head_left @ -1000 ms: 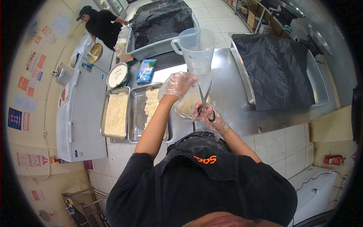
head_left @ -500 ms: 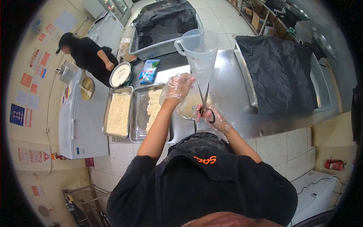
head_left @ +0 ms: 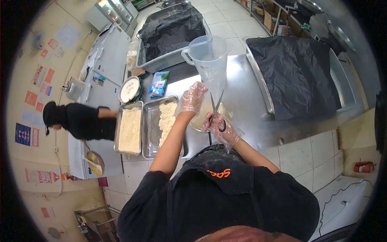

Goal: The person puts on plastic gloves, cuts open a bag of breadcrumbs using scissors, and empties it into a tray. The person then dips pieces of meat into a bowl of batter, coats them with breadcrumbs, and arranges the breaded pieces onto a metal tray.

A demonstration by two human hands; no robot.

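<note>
My left hand [head_left: 192,99], in a clear plastic glove, is closed in a pinch on a see-through plastic bag [head_left: 217,85] below the measuring jug [head_left: 209,56]. My right hand [head_left: 222,128], also gloved, grips scissors [head_left: 216,104] by the handles. Their blades stand apart and point away from me, close to the plastic. Beneath my hands is a round container [head_left: 196,124] with pale contents, partly covered by the hands. Left of my forearm lies a metal tray [head_left: 151,135] with a crumbly pale strip, partly hidden by the arm.
Another metal tray [head_left: 130,131] of pale crumbs sits farther left. Behind it are a white-filled bowl [head_left: 130,89] and a blue packet [head_left: 159,84]. Black plastic covers a tub [head_left: 161,60] at the back and a tray [head_left: 294,76] at right. A co-worker [head_left: 86,121] stands left.
The co-worker has moved nearer along the left side and reaches an arm toward the trays. My hands have barely moved; the scissors remain in the right one. The view has shifted slightly.
</note>
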